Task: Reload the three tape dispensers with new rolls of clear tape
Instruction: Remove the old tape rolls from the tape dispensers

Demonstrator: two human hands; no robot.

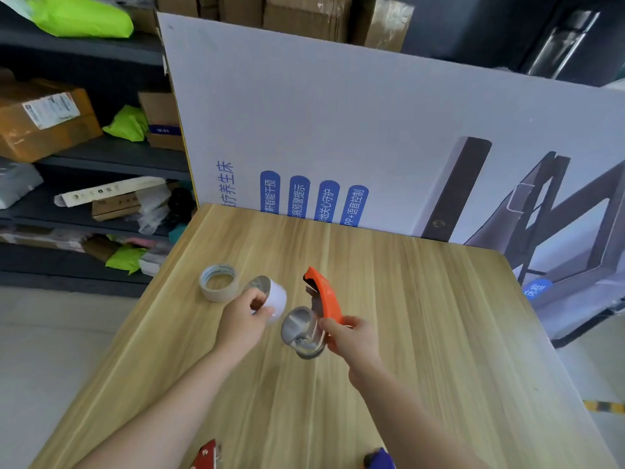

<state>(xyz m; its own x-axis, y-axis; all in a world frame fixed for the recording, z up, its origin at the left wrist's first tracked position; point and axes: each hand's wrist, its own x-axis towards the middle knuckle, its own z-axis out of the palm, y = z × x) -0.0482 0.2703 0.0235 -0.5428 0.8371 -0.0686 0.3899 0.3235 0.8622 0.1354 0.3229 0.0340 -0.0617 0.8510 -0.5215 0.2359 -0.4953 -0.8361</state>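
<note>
Spare roll (218, 282) lies at ten o'clock of the left hand (245, 316), which pinches a tape roll (275, 296); right hand (351, 336) grips the orange dispenser (323, 299); red dispenser (206, 456), blue dispenser (380, 458) at the table's (422, 316) six o'clock.

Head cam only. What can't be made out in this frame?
Head view:
red dispenser: cut off by the bottom edge; loaded or empty unknown.
blue dispenser: same, bottom edge.
orange dispenser: grip hidden by the right hand; its hub is blurred, old core unclear.
roll in the left hand: free end too blurred, partly covered by fingers.
</note>
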